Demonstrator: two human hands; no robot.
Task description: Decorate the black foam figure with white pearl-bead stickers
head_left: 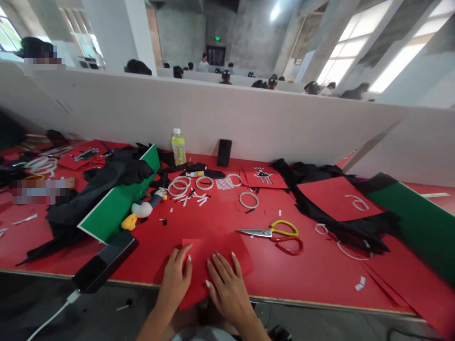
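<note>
A red paper sheet (243,258) lies at the table's front edge, its near end reaching over the rim. My left hand (177,272) rests on its left side, thumb and forefinger apart. Flat on the middle of the sheet is my right hand (227,282), fingers spread and pressing down. Scissors (272,232) with one yellow and one red handle lie open to the right, beyond the sheet. Neither hand touches them.
A black phone (104,263) with a white cable juts over the front edge. Green boards (117,208), black cloth (99,184), a plush duck (145,208), tape rings (249,200), paper scraps and a drink bottle (178,148) lie about. A white partition (213,109) stands behind.
</note>
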